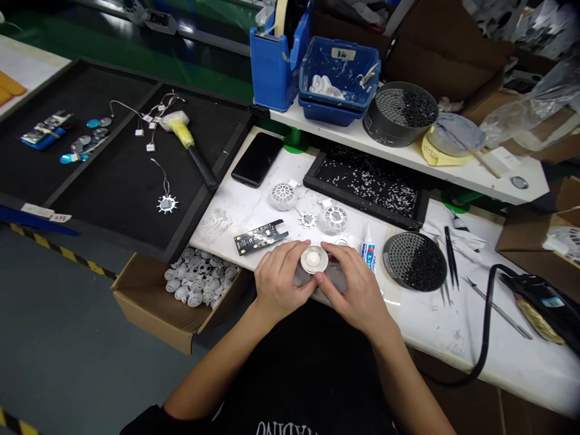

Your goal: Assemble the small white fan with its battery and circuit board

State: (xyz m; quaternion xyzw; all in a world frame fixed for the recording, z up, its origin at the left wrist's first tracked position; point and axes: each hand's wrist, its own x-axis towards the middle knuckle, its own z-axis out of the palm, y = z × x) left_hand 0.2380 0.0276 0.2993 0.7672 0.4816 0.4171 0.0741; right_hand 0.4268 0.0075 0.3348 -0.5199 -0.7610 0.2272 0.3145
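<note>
Between both hands, just above the table's front edge, is a small round white part [314, 259] with a raised centre. My left hand [281, 279] grips its left side with thumb and fingers, and my right hand [353, 284] holds its right side. A black circuit board [259, 237] lies left of the hands. Beyond them sit two white openwork domes, one at the left [283, 196] and one at the right [333, 218], with a star-shaped metal piece [308, 219] between them. A glue tube [368, 249] stands out just right of my right hand.
A phone [257, 159] lies at the back left of the white table. Right of the hands are a round dish of black bits [415, 261], tweezers [451, 257] and a black cable [487, 326]. A cardboard box of white shells [156, 302] sits below left; a shelf [489, 175] overhangs the back.
</note>
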